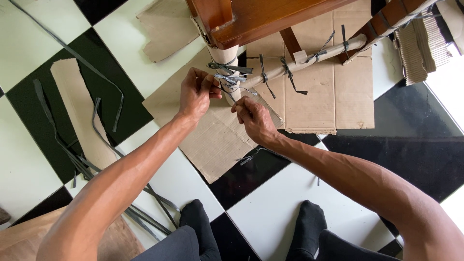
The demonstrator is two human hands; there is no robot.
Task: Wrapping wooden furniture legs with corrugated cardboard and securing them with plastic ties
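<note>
Your left hand (195, 92) pinches the dark plastic strap (229, 77) where it wraps the paper-covered wooden leg (227, 60), and your right hand (253, 118) grips its loose end just below, above the cardboard sheet (217, 140) on the checkered floor (290, 208). Keep the left pinch firm against the leg, pull the end straight and taut, and keep the wrap flat so the paper stays snug.

The wooden furniture frame (251, 19) is cut off by the top edge; fingers (215, 89) hide the strap ends.
</note>
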